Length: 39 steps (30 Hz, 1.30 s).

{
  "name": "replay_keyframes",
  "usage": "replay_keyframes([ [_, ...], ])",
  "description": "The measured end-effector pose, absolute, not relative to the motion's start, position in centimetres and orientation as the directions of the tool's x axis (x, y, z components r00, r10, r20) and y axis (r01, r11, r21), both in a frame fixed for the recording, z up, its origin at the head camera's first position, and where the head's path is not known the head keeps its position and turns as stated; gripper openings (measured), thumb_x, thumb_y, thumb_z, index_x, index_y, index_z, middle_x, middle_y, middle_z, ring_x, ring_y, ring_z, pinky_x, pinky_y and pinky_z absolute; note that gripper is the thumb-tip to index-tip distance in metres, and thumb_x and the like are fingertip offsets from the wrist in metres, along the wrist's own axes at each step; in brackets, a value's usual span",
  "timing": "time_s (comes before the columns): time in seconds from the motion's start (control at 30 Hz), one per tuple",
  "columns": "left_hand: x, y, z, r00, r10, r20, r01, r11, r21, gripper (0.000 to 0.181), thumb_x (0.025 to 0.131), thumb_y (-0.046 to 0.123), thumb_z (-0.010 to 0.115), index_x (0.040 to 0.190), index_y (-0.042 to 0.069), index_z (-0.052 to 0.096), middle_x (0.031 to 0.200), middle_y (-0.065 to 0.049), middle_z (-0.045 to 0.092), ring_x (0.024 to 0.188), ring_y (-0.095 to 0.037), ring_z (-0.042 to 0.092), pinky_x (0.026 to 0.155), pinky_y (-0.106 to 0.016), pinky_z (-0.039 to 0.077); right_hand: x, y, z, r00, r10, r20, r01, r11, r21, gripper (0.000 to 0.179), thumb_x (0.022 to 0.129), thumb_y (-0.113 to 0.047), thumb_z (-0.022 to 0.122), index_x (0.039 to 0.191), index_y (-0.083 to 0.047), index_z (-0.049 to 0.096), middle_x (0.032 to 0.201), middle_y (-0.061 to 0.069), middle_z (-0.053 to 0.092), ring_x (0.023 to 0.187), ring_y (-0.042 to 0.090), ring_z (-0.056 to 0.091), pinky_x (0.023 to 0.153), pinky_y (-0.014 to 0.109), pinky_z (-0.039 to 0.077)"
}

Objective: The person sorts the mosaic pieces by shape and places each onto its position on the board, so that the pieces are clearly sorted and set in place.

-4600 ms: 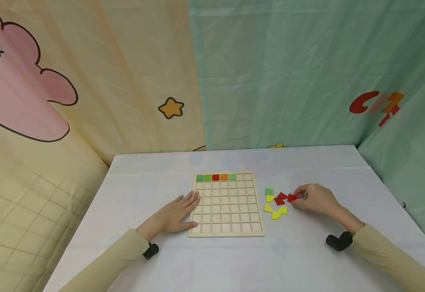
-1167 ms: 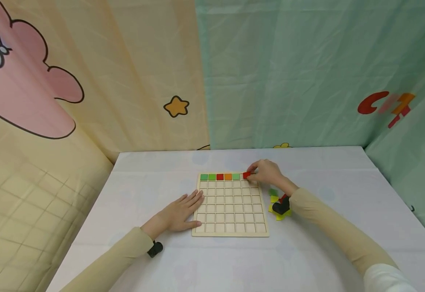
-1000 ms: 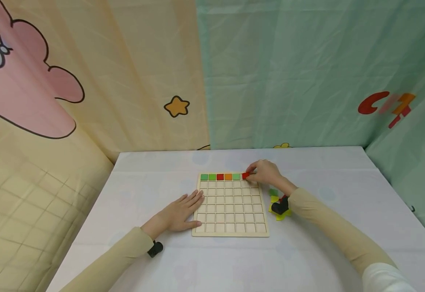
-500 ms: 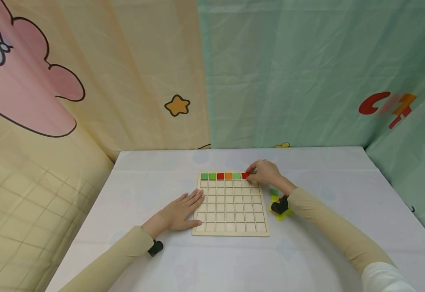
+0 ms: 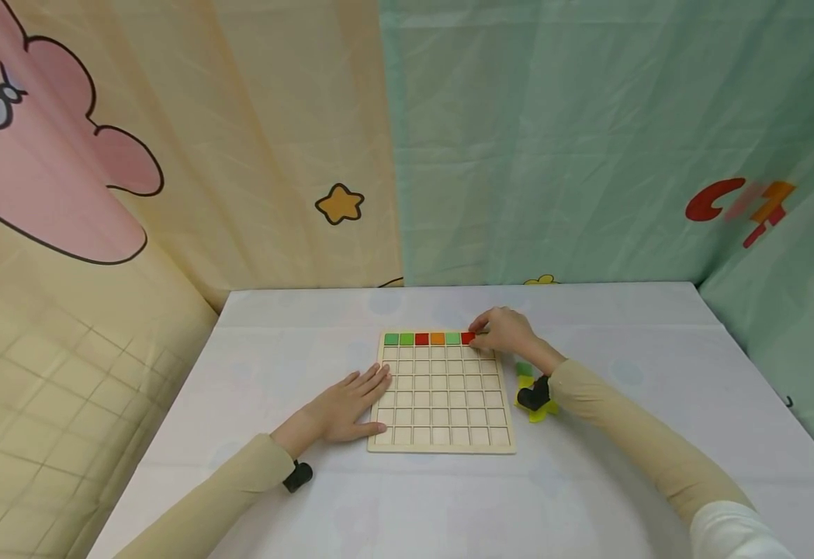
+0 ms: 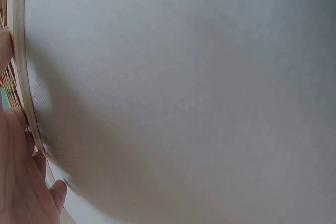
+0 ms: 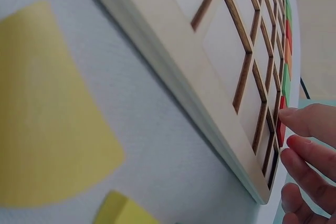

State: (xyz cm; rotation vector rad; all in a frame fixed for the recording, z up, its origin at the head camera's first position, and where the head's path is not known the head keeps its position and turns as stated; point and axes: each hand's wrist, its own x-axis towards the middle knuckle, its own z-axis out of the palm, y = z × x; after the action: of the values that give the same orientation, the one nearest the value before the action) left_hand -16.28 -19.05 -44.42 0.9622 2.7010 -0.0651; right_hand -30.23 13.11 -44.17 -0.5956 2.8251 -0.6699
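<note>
- Right hand (image 5: 507,330), earlier beside the board (image 5: 441,449), is now pinching a red tile (image 5: 467,338) at its top row.
- Left hand (image 5: 344,406) is resting spread on its left edge.

In the head view, the right hand's grip (image 5: 507,330) covers the corner of the board (image 5: 440,399) at one o'clock and part of the red tile (image 5: 466,338). At the board's three o'clock, the black wrist mount (image 5: 534,394) hides some of the yellow pieces (image 5: 538,417). In the right wrist view, one yellow piece (image 7: 52,114) is blurred and cut off at nine o'clock. In the left wrist view, the edge crops the left hand's grip (image 6: 23,177) at eight o'clock.
</note>
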Motion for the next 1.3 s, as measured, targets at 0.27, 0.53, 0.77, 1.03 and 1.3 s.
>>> replay_keyframes([
  [0.27,-16.3,-19.1,-44.3,-0.743,0.614,-0.269,0.623,0.780,0.059,0.084,0.096,0.062,0.037,0.154,0.007,0.014,0.163,-0.009,0.008,0.151,-0.026,0.007,0.121,-0.047,0.019,-30.1,13.3,-43.9,-0.902,-0.423,-0.083,-0.342,0.820,-0.459,0.029,0.082,-0.032,0.075,0.105,-0.014,0.075,0.103,0.004,0.074,0.091,0.020,0.066,0.074,0.035,0.053],
  [0.53,-16.2,-19.0,-44.4,-0.745,0.613,-0.263,0.623,0.780,0.055,0.084,0.096,0.062,0.036,0.154,0.007,0.014,0.163,-0.009,0.008,0.151,-0.026,0.007,0.120,-0.047,0.019,-29.9,14.1,-43.6,-0.904,-0.425,-0.050,-0.355,0.809,-0.468,0.026,0.083,-0.032,0.073,0.104,-0.017,0.072,0.098,0.001,0.072,0.084,0.017,0.064,0.067,0.031,0.050],
  [0.77,-16.3,-19.0,-44.6,-0.745,0.609,-0.272,0.621,0.782,0.051,0.084,0.096,0.062,0.037,0.155,0.006,0.013,0.163,-0.009,0.007,0.151,-0.026,0.006,0.121,-0.047,0.018,-29.3,15.2,-43.2,-0.916,-0.401,-0.031,-0.336,0.806,-0.487,0.023,0.082,-0.031,0.074,0.098,-0.016,0.070,0.097,0.002,0.071,0.080,0.017,0.061,0.066,0.031,0.045],
  [1.03,-16.4,-19.0,-44.8,-0.748,0.601,-0.281,0.619,0.785,0.031,0.086,0.095,0.065,0.036,0.155,0.008,0.012,0.163,-0.008,0.006,0.151,-0.024,0.006,0.121,-0.046,0.019,-28.5,17.2,-43.3,-0.923,-0.385,0.016,-0.344,0.805,-0.483,0.018,0.083,-0.029,0.072,0.091,-0.015,0.065,0.093,0.003,0.070,0.075,0.016,0.058,0.063,0.030,0.044],
  [1.3,-16.4,-19.0,-44.7,-0.751,0.598,-0.282,0.611,0.790,0.046,0.086,0.095,0.065,0.036,0.155,0.009,0.011,0.163,-0.006,0.005,0.151,-0.023,0.005,0.121,-0.045,0.018,-28.1,19.2,-43.4,-0.937,-0.347,0.024,-0.315,0.819,-0.480,0.020,0.081,-0.028,0.074,0.090,-0.015,0.063,0.093,0.003,0.069,0.076,0.018,0.056,0.066,0.030,0.046],
])
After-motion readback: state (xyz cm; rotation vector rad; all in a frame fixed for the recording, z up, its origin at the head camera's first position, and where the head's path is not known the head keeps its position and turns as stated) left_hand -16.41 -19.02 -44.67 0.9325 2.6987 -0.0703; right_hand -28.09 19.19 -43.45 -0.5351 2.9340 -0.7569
